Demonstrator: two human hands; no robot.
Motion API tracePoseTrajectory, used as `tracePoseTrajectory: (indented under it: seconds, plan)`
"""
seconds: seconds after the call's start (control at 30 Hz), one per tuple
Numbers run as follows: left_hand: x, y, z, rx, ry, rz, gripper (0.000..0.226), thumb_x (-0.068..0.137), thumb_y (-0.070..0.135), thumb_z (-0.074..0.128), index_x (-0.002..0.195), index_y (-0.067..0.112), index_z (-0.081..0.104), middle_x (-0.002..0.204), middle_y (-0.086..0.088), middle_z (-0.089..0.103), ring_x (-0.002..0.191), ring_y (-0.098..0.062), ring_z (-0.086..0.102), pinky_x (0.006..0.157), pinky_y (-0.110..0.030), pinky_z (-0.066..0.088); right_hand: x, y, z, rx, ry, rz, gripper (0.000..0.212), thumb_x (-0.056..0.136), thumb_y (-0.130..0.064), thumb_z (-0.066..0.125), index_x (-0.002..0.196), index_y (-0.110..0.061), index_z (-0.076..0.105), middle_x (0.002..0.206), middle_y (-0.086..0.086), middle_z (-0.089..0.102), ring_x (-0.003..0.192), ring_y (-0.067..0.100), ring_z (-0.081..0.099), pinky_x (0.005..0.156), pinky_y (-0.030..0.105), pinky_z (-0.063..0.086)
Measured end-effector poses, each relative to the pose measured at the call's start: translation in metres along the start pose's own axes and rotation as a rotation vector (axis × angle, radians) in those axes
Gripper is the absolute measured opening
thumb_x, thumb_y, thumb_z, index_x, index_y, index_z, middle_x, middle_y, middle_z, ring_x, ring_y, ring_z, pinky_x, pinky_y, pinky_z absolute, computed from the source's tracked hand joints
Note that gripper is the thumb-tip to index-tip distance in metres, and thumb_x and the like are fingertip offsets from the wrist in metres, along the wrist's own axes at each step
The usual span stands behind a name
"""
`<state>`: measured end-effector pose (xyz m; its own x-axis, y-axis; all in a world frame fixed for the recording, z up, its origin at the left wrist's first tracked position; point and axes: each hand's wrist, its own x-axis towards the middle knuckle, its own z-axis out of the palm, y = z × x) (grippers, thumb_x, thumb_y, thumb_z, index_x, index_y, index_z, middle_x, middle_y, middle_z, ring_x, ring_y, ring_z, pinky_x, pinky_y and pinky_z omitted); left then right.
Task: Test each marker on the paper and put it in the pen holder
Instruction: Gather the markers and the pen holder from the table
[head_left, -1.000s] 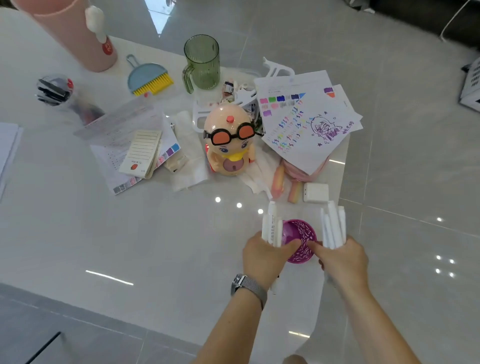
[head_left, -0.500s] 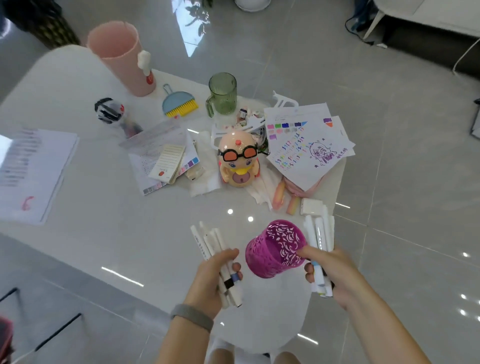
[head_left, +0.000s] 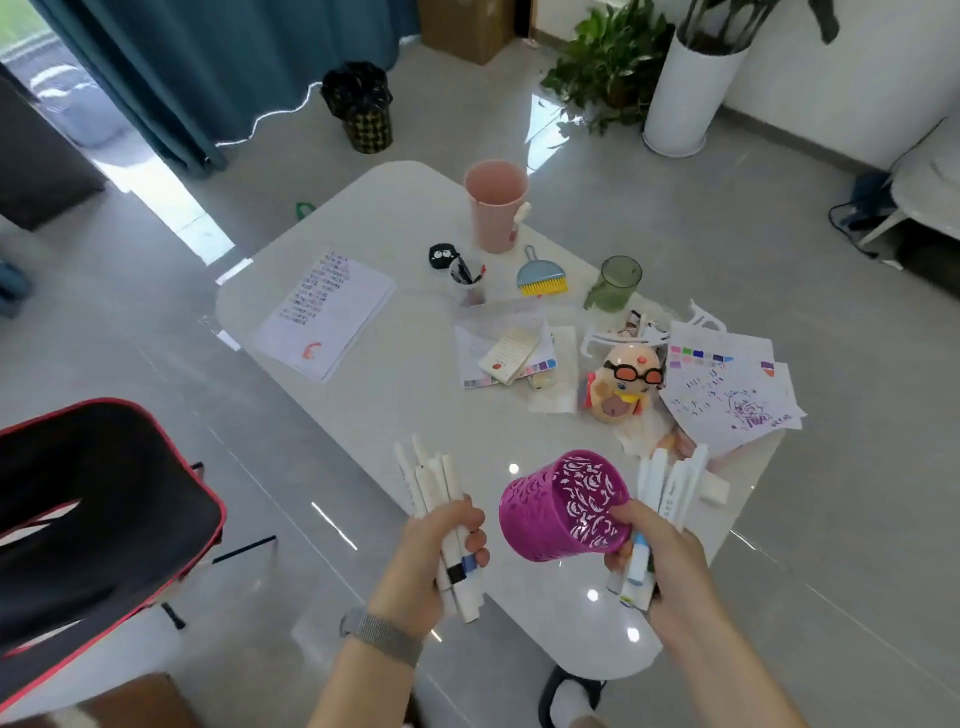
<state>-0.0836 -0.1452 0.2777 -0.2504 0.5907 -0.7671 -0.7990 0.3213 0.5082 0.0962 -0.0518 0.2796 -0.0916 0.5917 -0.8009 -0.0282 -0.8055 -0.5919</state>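
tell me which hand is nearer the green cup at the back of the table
Right. The right hand, holding the purple pen holder and a bunch of markers, sits almost straight below the green cup. The left hand grips its markers further left.

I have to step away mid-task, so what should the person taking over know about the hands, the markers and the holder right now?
Left hand: grips a bundle of white markers, held above the table edge.
Right hand: grips a second bundle of markers and pinches the rim of the purple pen holder, which is lifted and tilted.
Test paper with colour marks lies at the table's right edge, beside the goggled toy.
Done: no markers can be seen in the holder.
Left: set the holder down, test each marker, drop it in.
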Motion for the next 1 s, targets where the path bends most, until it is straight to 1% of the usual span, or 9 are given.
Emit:
tracePoseTrajectory:
  seconds: [0.1, 0.27, 0.37, 0.47, 0.57, 0.7, 0.8, 0.9, 1.0]
  plan:
    - [-0.025, 0.035, -0.046, -0.068, -0.01, 0.0, 0.021, 0.061, -0.003, 0.061, 0.074, 0.009, 0.049, 0.054, -0.001, 0.044, 0.04, -0.011, 0.04, 0.041, -0.022, 0.04, -0.031, 0.007, 0.056, -0.016, -0.034, -0.015, 0.012, 0.08, -0.004, 0.066, 0.083, -0.009, 0.054, 0.054, 0.005, 0.044, 0.041, 0.015, 0.043, 0.041, 0.022, 0.038]
    - [-0.059, 0.09, -0.13, -0.081, -0.041, -0.024, 0.022, 0.08, -0.01, 0.052, 0.072, 0.01, 0.049, 0.055, -0.002, 0.043, 0.04, -0.011, 0.04, 0.042, -0.022, 0.039, -0.065, 0.043, 0.16, -0.01, -0.021, -0.043, 0.016, 0.079, -0.006, 0.066, 0.081, -0.012, 0.052, 0.053, 0.005, 0.045, 0.039, 0.014, 0.044, 0.041, 0.021, 0.036]
    - [-0.075, 0.125, -0.178, -0.111, -0.035, 0.008, 0.02, 0.081, -0.01, 0.05, 0.077, 0.009, 0.048, 0.059, -0.004, 0.042, 0.04, -0.012, 0.04, 0.042, -0.023, 0.04, -0.077, 0.063, 0.212, 0.05, -0.039, -0.018, 0.016, 0.077, -0.006, 0.066, 0.082, -0.013, 0.053, 0.054, 0.004, 0.046, 0.038, 0.013, 0.044, 0.038, 0.019, 0.037]
    - [-0.077, 0.161, -0.213, -0.127, -0.029, 0.007, 0.02, 0.079, -0.009, 0.053, 0.079, 0.009, 0.048, 0.059, -0.003, 0.042, 0.04, -0.012, 0.04, 0.042, -0.023, 0.041, -0.081, 0.074, 0.251, 0.12, -0.041, 0.029, 0.016, 0.077, -0.006, 0.066, 0.077, -0.014, 0.052, 0.052, 0.003, 0.047, 0.037, 0.012, 0.044, 0.036, 0.017, 0.038]
    - [-0.067, 0.2, -0.23, -0.112, -0.032, 0.015, 0.02, 0.076, -0.008, 0.057, 0.079, 0.01, 0.048, 0.059, -0.003, 0.043, 0.041, -0.012, 0.041, 0.043, -0.023, 0.042, -0.075, 0.075, 0.283, 0.118, -0.036, 0.051, 0.016, 0.076, -0.006, 0.066, 0.074, -0.014, 0.052, 0.053, 0.003, 0.046, 0.036, 0.013, 0.044, 0.035, 0.019, 0.039]
    - [-0.034, 0.258, -0.23, -0.052, -0.042, 0.011, 0.02, 0.079, -0.007, 0.054, 0.072, 0.011, 0.047, 0.056, -0.002, 0.043, 0.041, -0.012, 0.04, 0.045, -0.022, 0.039, -0.056, 0.059, 0.329, 0.121, -0.016, 0.05, 0.016, 0.077, -0.003, 0.065, 0.078, -0.012, 0.053, 0.053, 0.004, 0.047, 0.036, 0.012, 0.045, 0.036, 0.02, 0.04]
    - [0.0, 0.306, -0.228, -0.05, -0.021, 0.021, 0.02, 0.083, -0.008, 0.05, 0.074, 0.01, 0.048, 0.056, -0.003, 0.045, 0.04, -0.012, 0.041, 0.042, -0.021, 0.039, -0.034, 0.037, 0.37, 0.138, -0.012, 0.032, 0.017, 0.078, -0.002, 0.064, 0.079, -0.013, 0.051, 0.048, 0.002, 0.046, 0.034, 0.011, 0.044, 0.036, 0.019, 0.038]
    - [0.033, 0.354, -0.23, -0.033, 0.022, 0.048, 0.018, 0.084, -0.007, 0.051, 0.077, 0.009, 0.05, 0.056, -0.002, 0.049, 0.04, -0.012, 0.042, 0.043, -0.021, 0.04, -0.009, 0.013, 0.416, 0.107, -0.001, 0.033, 0.019, 0.078, -0.003, 0.064, 0.07, -0.012, 0.05, 0.045, 0.002, 0.045, 0.033, 0.012, 0.043, 0.036, 0.019, 0.035]
    - [0.056, 0.395, -0.237, -0.015, 0.019, 0.024, 0.017, 0.086, -0.005, 0.049, 0.079, 0.01, 0.049, 0.057, -0.002, 0.05, 0.04, -0.012, 0.042, 0.044, -0.021, 0.039, 0.009, -0.01, 0.457, 0.075, 0.038, 0.02, 0.025, 0.077, -0.005, 0.066, 0.063, -0.014, 0.047, 0.043, 0.002, 0.045, 0.033, 0.014, 0.043, 0.038, 0.019, 0.034]
